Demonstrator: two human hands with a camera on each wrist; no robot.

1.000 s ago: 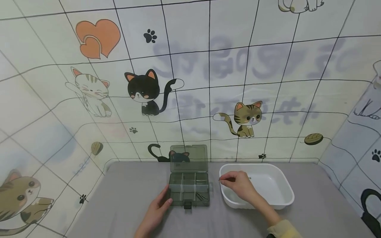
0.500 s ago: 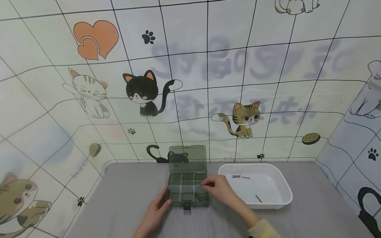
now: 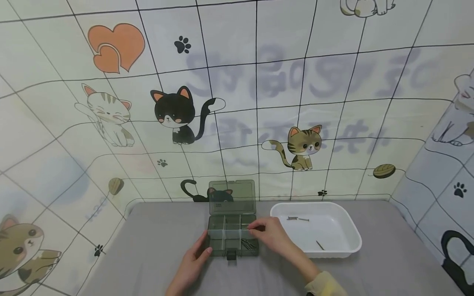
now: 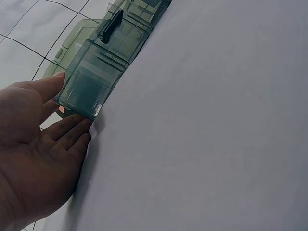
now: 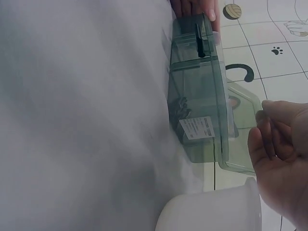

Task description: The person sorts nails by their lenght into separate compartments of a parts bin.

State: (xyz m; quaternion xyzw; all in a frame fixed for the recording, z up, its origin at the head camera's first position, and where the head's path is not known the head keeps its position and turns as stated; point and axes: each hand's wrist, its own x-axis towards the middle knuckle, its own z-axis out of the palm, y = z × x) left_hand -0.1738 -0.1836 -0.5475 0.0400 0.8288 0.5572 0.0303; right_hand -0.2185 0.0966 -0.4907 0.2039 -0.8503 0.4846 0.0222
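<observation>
My left hand [image 3: 190, 263] steadies the left side of a green see-through compartment box [image 3: 224, 246], its thumb near the front corner and its straight fingers along the side. The box's lid [image 3: 232, 197] stands raised at the back. Several small metal screws [image 3: 248, 244] lie in the front right compartment. Over the box's right side, my right hand [image 3: 272, 236] keeps thumb and forefinger pinched together; the small screw between them is mostly hidden. In the right wrist view the pinched right hand [image 5: 284, 144] is beside the lid, with the screws [image 5: 183, 110] visible through the box wall.
A white tray [image 3: 333, 251] stands right of the box, with a few screws [image 3: 292, 218] near its back and one loose screw [image 3: 320, 245] towards the front. Grey cloth [image 3: 155, 230] covers the table. A cat-printed sheet [image 3: 229, 123] hangs closely behind.
From the tray's left edge my right hand has moved left to the box, where it has stayed during the last half second. My left hand keeps its place on the box.
</observation>
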